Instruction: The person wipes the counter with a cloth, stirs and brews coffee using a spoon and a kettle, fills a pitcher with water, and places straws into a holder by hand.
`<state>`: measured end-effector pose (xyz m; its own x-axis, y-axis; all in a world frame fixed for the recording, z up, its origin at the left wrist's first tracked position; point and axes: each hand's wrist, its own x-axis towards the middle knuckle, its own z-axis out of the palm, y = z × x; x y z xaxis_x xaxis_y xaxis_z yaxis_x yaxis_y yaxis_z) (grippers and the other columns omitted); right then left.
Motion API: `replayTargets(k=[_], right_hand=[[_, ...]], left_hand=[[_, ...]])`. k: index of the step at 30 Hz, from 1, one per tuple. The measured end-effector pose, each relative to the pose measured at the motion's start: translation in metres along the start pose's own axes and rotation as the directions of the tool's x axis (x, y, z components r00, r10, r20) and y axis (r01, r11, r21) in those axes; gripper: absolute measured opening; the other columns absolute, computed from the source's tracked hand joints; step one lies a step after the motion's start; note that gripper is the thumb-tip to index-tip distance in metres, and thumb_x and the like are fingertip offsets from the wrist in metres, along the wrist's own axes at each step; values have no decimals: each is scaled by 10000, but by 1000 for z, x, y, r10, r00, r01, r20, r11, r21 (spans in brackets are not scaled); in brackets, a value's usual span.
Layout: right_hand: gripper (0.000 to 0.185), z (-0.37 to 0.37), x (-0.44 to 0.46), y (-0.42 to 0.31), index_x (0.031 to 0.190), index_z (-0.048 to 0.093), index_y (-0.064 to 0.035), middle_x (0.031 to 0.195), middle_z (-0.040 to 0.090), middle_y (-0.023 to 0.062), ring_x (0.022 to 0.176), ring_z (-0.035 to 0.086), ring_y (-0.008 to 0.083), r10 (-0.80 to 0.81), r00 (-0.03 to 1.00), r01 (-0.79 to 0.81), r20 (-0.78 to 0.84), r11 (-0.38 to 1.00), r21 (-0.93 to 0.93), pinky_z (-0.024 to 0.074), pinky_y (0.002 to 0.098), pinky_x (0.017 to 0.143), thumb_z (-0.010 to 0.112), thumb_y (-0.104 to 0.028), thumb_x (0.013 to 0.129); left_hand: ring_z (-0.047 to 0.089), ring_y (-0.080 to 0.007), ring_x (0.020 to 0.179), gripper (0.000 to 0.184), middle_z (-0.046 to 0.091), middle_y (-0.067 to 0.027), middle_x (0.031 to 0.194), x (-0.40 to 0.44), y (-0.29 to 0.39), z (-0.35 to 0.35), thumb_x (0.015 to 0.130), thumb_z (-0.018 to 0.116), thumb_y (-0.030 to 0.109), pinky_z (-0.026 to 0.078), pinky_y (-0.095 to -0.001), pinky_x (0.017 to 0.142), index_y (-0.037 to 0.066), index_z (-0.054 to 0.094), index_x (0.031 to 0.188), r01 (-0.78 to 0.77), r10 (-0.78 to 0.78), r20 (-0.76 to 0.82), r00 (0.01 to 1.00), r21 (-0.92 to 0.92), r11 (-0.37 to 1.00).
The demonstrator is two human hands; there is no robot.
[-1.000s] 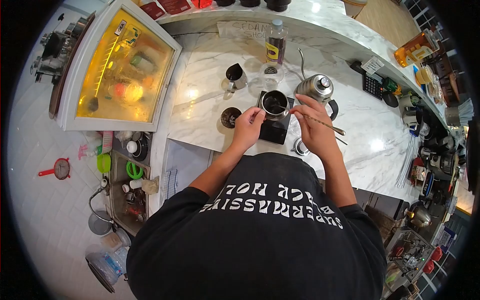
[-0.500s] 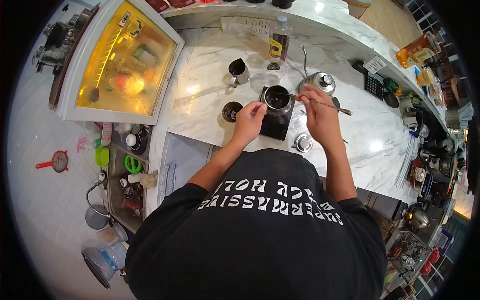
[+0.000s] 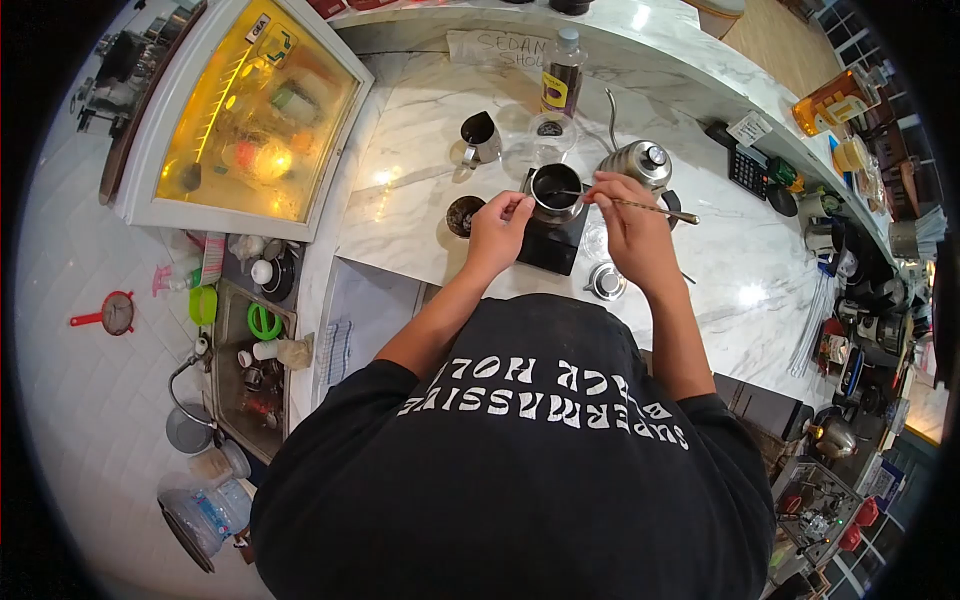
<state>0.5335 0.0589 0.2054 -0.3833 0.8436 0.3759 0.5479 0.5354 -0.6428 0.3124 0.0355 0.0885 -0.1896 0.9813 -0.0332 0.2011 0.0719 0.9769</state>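
A small metal cup (image 3: 560, 213) with a dark inside is over a black scale (image 3: 547, 252); I cannot tell whether it rests on it. My left hand (image 3: 497, 236) pinches the cup's near left side, fingers closed. My right hand (image 3: 634, 228) grips a long bar spoon (image 3: 657, 209) with a twisted stem, its far end dipping into the cup. A gooseneck kettle (image 3: 634, 162) stands just beyond my right hand. Left of the cup are a round container of dark contents (image 3: 464, 215) and a metal pitcher (image 3: 483, 140). A small metal lidded piece (image 3: 606, 281) lies near the counter's front edge.
A labelled bottle (image 3: 562, 75) and a clear cup (image 3: 549, 140) stand behind the scale. A glass-door cooler (image 3: 262, 115) is at the left, above a sink (image 3: 250, 400). Further right, a calculator (image 3: 748, 172) lies by the raised counter ledge (image 3: 690, 55).
My right hand has shifted slightly down and left, and the spoon lies at a flatter angle inside the cup. My left hand keeps its hold on the cup.
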Motion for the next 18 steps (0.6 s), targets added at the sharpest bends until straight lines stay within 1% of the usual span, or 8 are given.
replayTargets(k=[2, 5, 6, 9, 10, 13, 14, 18], right_hand=[[170, 1, 2, -2, 1059, 710, -20, 1124, 725, 155, 1152, 660, 356, 14, 1000, -14, 4, 999, 44, 481, 441, 978, 586, -136, 1058], [176, -5, 6, 5, 1054, 711, -15, 1109, 730, 155, 1149, 663, 358, 61, 997, -61, -53, 998, -3, 484, 443, 975, 581, -133, 1060], [178, -5, 5, 8, 1047, 712, -14, 1100, 733, 160, 1146, 664, 367, 69, 995, -68, -72, 997, 29, 485, 450, 972, 580, -133, 1061], [175, -7, 2, 9, 1056, 710, -20, 1113, 734, 155, 1146, 663, 373, -26, 1000, 26, -10, 999, -19, 482, 443, 969, 580, -137, 1062], [170, -4, 2, 8, 1067, 707, -26, 1118, 734, 142, 1141, 663, 372, -28, 1000, 28, 4, 1000, 4, 481, 431, 965, 585, -144, 1061], [166, -4, 7, 1, 1070, 704, -29, 1120, 732, 147, 1133, 665, 369, 57, 998, -58, 31, 997, 45, 481, 418, 961, 585, -144, 1062], [166, -7, 8, 0, 1059, 704, -29, 1113, 728, 166, 1116, 666, 376, 74, 997, -74, 16, 996, 41, 482, 414, 959, 580, -140, 1063], [166, -12, 4, 8, 1050, 710, -26, 1099, 729, 174, 1101, 672, 372, 44, 999, -44, -22, 998, 34, 485, 410, 961, 579, -128, 1060]], left_hand=[[655, -112, 771, 230, 729, -65, 837, 0, -2, 2, 1023, 702, 209, 535, -287, 755, -16, 734, 1055, 11, -12, -6, 1000, -26, 1000], [656, -113, 778, 232, 730, -65, 847, 1, -5, 1, 1023, 704, 212, 536, -289, 756, -14, 736, 1060, -3, 3, -14, 1000, -26, 1000], [655, -112, 780, 232, 731, -63, 852, 1, -5, 0, 1023, 705, 213, 537, -289, 756, -14, 737, 1061, -11, 11, -18, 1000, -22, 1000], [654, -108, 788, 236, 734, -57, 863, -1, -5, 0, 1022, 708, 217, 537, -286, 761, -13, 737, 1070, -21, 21, -23, 1000, -7, 1000], [654, -108, 792, 241, 735, -55, 864, -1, -5, 1, 1022, 709, 221, 537, -286, 764, -12, 737, 1075, -10, 9, -23, 1000, -22, 1000], [655, -108, 800, 249, 736, -52, 866, -1, -5, 3, 1022, 710, 229, 537, -285, 771, -11, 736, 1087, 14, -15, -16, 1000, -52, 999], [656, -108, 801, 250, 736, -52, 867, -1, -4, 2, 1024, 708, 228, 537, -284, 772, -11, 735, 1090, 15, -15, -14, 1000, -51, 999], [654, -106, 799, 249, 735, -50, 872, -2, -4, 0, 1028, 703, 225, 536, -281, 770, -11, 734, 1097, -6, 5, -12, 1000, -42, 999]])
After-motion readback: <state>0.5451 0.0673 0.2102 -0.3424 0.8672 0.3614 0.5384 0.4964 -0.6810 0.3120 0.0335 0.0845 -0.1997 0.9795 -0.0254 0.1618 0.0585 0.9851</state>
